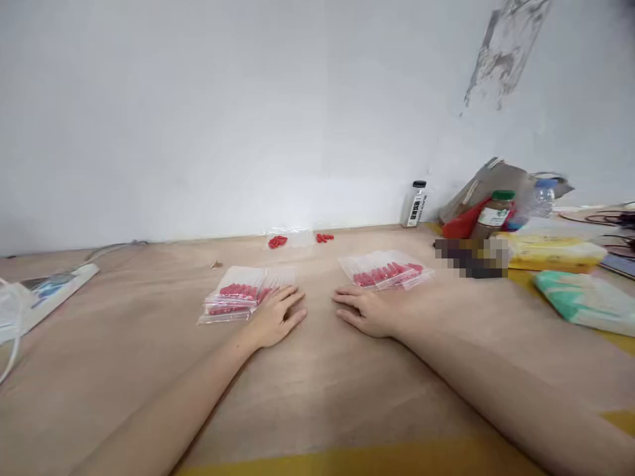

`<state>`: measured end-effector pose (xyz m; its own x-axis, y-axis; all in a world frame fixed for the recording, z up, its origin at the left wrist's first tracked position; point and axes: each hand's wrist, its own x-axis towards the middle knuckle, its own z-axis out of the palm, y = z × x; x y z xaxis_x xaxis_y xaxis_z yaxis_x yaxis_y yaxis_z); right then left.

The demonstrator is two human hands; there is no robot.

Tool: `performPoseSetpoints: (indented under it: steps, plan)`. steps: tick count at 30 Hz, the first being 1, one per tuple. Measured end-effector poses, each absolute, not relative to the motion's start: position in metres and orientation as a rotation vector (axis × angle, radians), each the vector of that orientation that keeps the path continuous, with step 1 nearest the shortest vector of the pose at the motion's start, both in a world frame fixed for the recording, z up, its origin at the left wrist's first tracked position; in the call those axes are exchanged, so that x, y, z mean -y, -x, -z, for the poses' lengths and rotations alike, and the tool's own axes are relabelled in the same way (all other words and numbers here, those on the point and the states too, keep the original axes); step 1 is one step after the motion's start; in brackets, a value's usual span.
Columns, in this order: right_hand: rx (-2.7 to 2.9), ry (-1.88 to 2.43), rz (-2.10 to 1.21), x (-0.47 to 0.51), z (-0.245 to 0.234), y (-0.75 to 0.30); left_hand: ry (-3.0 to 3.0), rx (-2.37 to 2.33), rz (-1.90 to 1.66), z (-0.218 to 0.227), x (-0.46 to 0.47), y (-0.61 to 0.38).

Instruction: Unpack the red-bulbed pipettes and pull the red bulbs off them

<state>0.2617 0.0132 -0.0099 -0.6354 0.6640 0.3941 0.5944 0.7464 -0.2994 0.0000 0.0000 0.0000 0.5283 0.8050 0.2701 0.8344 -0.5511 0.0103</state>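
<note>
My left hand [278, 317] lies on the wooden table with its fingers stretched out, holding nothing. Just beside it, partly behind the fingers, is a pile of clear zip bags [233, 297] with small red pieces inside. My right hand [366, 312] rests flat across from it, fingers apart and also without anything in them. Beyond that hand lies a second group of zip bags [387, 270] holding similar red pieces. Farther back, near the wall, are a small loose heap of red pieces [325, 238] and more red pieces [278, 242] by a clear plastic bag [300, 237].
A bottle with a black cap [417, 205] stands against the wall. To the right are a green-lidded jar [492, 215], a yellow packet [553, 252] and a green-and-white packet [590, 301]. A white power strip [59, 297] with cables sits at the left.
</note>
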Motion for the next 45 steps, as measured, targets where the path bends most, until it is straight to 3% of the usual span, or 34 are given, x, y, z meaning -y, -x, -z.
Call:
performPoseSetpoints:
  steps: [7,13,19,23,29,36,45]
  plan:
    - [2.452,0.963,-0.232,-0.015,0.011,-0.262,2.257,1.361,0.347,-0.011,0.001,0.003]
    - [2.449,0.971,-0.236,-0.017,0.014,-0.262,2.403,1.385,0.302,-0.008,-0.003,0.008]
    - [2.358,0.971,-0.156,-0.012,0.009,-0.262,2.773,1.443,0.654,-0.002,0.004,-0.025]
    - [2.35,0.857,0.162,-0.008,0.002,-0.256,2.831,1.418,0.923,0.0,0.007,-0.041]
    - [2.425,0.622,0.569,-0.021,0.001,-0.243,2.814,1.347,1.013,0.0,0.005,-0.04]
    - [2.355,0.711,0.429,-0.027,0.005,-0.244,2.808,1.302,1.135,-0.001,0.0,-0.036]
    - [2.33,0.541,0.558,-0.021,0.002,-0.235,2.826,1.618,1.318,-0.007,0.001,-0.037]
